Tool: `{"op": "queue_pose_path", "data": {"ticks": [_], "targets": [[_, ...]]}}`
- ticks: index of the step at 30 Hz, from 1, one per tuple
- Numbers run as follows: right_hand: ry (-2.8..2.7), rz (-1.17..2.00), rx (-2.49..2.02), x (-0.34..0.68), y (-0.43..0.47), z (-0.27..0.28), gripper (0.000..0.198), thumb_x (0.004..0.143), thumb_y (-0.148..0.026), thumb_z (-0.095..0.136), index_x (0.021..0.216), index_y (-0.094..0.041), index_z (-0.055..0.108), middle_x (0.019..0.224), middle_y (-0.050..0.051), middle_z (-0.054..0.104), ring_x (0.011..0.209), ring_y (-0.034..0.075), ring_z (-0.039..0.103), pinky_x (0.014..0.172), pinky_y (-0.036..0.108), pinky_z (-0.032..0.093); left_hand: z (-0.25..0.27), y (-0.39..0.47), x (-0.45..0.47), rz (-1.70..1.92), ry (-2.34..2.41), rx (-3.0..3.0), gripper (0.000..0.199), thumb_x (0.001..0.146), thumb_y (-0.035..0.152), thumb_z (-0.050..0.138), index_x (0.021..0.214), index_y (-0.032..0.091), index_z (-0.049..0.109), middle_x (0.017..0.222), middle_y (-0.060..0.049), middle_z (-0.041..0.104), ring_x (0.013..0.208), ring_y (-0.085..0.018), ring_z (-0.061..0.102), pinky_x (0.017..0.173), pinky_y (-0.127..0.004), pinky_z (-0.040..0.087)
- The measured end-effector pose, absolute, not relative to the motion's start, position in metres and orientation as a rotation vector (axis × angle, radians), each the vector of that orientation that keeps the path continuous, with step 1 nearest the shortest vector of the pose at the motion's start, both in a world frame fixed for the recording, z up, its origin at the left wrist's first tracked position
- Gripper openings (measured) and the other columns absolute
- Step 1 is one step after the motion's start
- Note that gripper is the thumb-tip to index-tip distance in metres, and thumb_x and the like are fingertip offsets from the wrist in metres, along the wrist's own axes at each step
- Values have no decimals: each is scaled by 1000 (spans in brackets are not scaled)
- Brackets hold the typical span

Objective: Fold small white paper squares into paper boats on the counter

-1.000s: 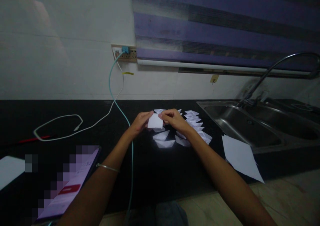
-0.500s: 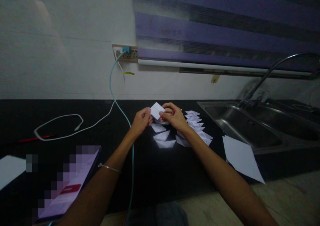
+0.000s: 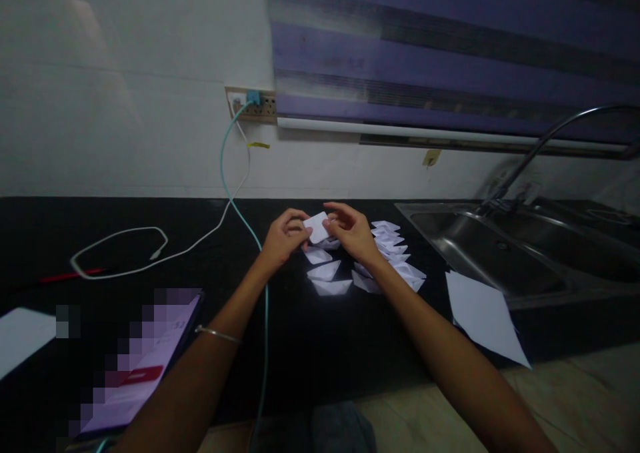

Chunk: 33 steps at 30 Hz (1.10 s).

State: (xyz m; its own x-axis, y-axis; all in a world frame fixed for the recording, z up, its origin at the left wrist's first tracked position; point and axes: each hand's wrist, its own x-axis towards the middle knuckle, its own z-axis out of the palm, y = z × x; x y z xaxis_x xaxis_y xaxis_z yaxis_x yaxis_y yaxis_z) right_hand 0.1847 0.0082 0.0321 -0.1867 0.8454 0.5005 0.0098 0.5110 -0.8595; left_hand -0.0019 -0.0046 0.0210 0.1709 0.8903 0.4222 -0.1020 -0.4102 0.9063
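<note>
Between my two hands is a small square of folded white paper [image 3: 317, 228], held above the dark counter. My left hand [image 3: 284, 236] pinches its left side, thumb on the near face. From the right, my right hand [image 3: 353, 231] grips the other side with the thumb on the face and the index finger raised behind. Below and around the hands lie several white paper boats: a loose group [image 3: 331, 287] under the square, and a tight overlapping row [image 3: 391, 243] beyond my right wrist, which hides part of it.
A stack of white paper sheets [image 3: 485, 316] lies by the steel sink [image 3: 453, 239] on the right. At left are a tablet [image 3: 150, 366], a white cable [image 3: 187, 253] and a red pen [image 3: 70, 275]. A teal cable [image 3: 267, 346] crosses the counter beside my left forearm.
The folded paper has turned from a diamond-like tilt to a flatter, squarer pose and sits slightly lower. My left fingers have loosened from a curled fist and shifted their hold.
</note>
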Motion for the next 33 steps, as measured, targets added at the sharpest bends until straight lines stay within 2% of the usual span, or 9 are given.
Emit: {"op": "queue_pose_path", "data": {"ticks": [5, 9, 15, 18, 21, 25, 30, 33], "targets": [[-1627, 789, -803, 185, 7, 32, 35, 79, -35, 70, 111, -21, 68, 105, 8, 68, 86, 19, 64, 71, 32, 54, 22, -6, -1, 1459, 859, 1528, 32, 75, 29, 75, 99, 19, 55, 64, 5, 62, 43, -10, 59, 43, -20, 47], [-1631, 720, -828, 184, 3, 34, 29, 80, -35, 69, 105, -20, 70, 104, 8, 69, 89, 20, 63, 71, 31, 53, 21, -8, 1, 1462, 896, 1520, 33, 75, 29, 75, 100, 20, 56, 66, 5, 63, 42, -9, 59, 41, -19, 45], [-1616, 701, -782, 185, 1, 37, 22, 80, -34, 69, 98, -21, 69, 102, 7, 66, 91, 19, 62, 72, 30, 51, 20, -10, 2, 1425, 935, 1623, 37, 79, 31, 72, 113, 20, 63, 74, 2, 64, 47, -9, 59, 45, -18, 46], [-1603, 745, -764, 186, 6, 35, 20, 78, -30, 71, 94, -19, 65, 96, 6, 66, 87, 18, 61, 71, 29, 50, 20, -11, 1, 1391, 936, 1691, 40, 81, 32, 70, 119, 20, 64, 85, -2, 67, 51, -8, 60, 48, -19, 47], [-1603, 814, -763, 187, 10, 34, 20, 77, -32, 71, 89, -19, 62, 91, 5, 64, 81, 16, 59, 67, 27, 49, 18, -11, 1, 1338, 911, 1755, 44, 83, 33, 69, 125, 23, 64, 105, -7, 69, 57, -9, 61, 50, -19, 48], [-1608, 883, -772, 188, 10, 34, 24, 74, -34, 72, 87, -19, 60, 88, 3, 61, 74, 14, 56, 63, 26, 48, 19, -12, 1, 1348, 905, 1811, 40, 84, 32, 67, 124, 25, 66, 121, -10, 67, 68, -12, 64, 49, -19, 46], [-1608, 950, -748, 189, 10, 35, 24, 73, -34, 73, 87, -19, 60, 85, 1, 59, 68, 11, 53, 61, 25, 47, 21, -13, 0, 1373, 898, 1881, 35, 86, 30, 64, 120, 23, 68, 118, -10, 67, 72, -13, 66, 54, -20, 48], [-1636, 950, -774, 191, 11, 34, 22, 73, -33, 72, 85, -18, 62, 85, 2, 61, 69, 12, 54, 62, 25, 47, 20, -13, 0, 1359, 910, 1816, 32, 82, 27, 68, 113, 20, 67, 107, -8, 69, 66, -11, 65, 52, -19, 47]]}}
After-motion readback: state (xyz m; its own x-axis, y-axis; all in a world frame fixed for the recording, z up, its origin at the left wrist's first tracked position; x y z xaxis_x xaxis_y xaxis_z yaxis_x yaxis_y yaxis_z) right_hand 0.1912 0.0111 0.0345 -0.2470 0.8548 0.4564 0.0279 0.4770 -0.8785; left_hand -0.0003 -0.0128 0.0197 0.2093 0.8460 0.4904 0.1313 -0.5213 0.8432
